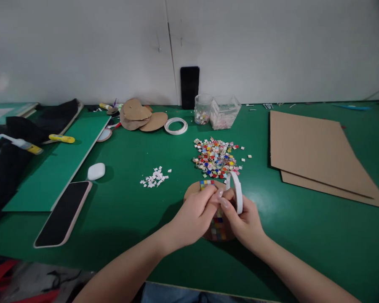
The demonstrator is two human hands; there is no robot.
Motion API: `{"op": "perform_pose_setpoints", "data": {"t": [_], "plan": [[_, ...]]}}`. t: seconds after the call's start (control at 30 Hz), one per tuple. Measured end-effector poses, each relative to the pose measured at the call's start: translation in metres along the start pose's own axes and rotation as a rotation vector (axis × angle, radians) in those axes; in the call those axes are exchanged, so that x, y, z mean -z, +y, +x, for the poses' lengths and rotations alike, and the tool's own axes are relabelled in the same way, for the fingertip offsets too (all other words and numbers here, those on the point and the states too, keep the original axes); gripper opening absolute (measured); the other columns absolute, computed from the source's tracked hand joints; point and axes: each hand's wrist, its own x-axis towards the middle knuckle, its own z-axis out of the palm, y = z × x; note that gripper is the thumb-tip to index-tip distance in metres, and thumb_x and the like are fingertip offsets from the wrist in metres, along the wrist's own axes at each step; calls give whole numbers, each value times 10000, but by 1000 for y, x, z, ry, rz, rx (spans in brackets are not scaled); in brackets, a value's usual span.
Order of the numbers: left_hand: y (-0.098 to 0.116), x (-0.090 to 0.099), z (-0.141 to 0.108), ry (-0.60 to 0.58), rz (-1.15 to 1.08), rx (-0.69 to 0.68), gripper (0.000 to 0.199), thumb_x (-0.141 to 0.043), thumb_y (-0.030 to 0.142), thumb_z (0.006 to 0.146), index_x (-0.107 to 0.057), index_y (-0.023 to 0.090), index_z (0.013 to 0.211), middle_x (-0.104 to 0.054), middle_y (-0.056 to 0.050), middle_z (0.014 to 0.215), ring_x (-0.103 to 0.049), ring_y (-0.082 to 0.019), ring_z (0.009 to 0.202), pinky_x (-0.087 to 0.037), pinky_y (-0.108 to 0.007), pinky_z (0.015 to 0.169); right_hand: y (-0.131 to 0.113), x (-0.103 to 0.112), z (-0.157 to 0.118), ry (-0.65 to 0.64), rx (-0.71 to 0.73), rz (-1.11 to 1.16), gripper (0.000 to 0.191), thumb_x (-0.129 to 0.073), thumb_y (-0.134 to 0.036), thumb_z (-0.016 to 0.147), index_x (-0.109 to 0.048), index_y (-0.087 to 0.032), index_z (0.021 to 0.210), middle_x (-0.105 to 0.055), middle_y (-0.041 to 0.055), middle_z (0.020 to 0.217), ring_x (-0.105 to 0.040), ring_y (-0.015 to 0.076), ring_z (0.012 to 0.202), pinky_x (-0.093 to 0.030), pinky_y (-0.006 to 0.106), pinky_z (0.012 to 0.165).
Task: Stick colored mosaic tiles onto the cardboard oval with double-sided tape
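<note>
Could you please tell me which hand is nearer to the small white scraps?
Left: the left hand is right of and below the white scraps in view; the right hand is farther right.

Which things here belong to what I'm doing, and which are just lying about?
Likely in use:
white tape roll, in the right hand
partly tiled cardboard disc
loose mosaic tiles

Probably lying about:
pink-edged phone
upright black phone
white earbud case

pink-edged phone (63, 213): flat, left part of green table's (129, 214) front edge | white rounded case (96, 171): just beyond it | black phone (190, 87): upright, back edge | yellow cutter (62, 138): on green board (44, 181), left
</note>
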Motion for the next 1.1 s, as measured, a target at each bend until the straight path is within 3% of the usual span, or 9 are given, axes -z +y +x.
{"op": "perform_pose_setpoints", "data": {"t": [0.2, 0.33, 0.47, 0.67, 1.1], "plan": [[-3, 14, 6, 63, 52, 77, 309, -264, 351, 931, -352, 191, 681, -390, 51, 582, -365, -89, 523, -294, -228, 519, 0, 0, 3, 137, -87, 11, 339, -442, -369, 872, -417, -189, 587, -374, -45, 510, -324, 86, 460, -281, 212, 417], [-12, 20, 0, 45, 246, 137, 313, -238, 328, 938, -399, 187, 709, -446, 29, 644, -416, -110, 581, -325, -249, 557, 7, -1, 5, 185, -155, 85, 355, -425, -367, 886, -412, -188, 581, -366, -50, 489, -318, 80, 442, -279, 217, 419], [-25, 2, -16, 45, 576, 106, 322, -239, 239, 934, -473, 168, 724, -492, -31, 794, -445, -169, 769, -359, -314, 688, 18, -3, 7, 160, -130, 65, 337, -426, -338, 888, -434, -182, 588, -386, -41, 511, -346, 86, 469, -292, 226, 448], [-32, -21, -24, 60, 949, 140, 286, -266, 125, 892, -526, 155, 776, -503, -72, 854, -419, -220, 787, -334, -376, 685, 26, -8, 7, 105, -170, 67, 359, -415, -376, 889, -386, -190, 584, -341, -53, 500, -304, 85, 468, -266, 232, 448], [-17, -33, -15, 81, 1089, 211, 249, -328, 90, 854, -558, 144, 775, -540, -92, 840, -445, -247, 808, -323, -380, 701, 31, -8, 7, 73, -179, 44, 352, -394, -408, 889, -424, -189, 614, -359, -51, 504, -336, 92, 465, -295, 229, 469]]}}
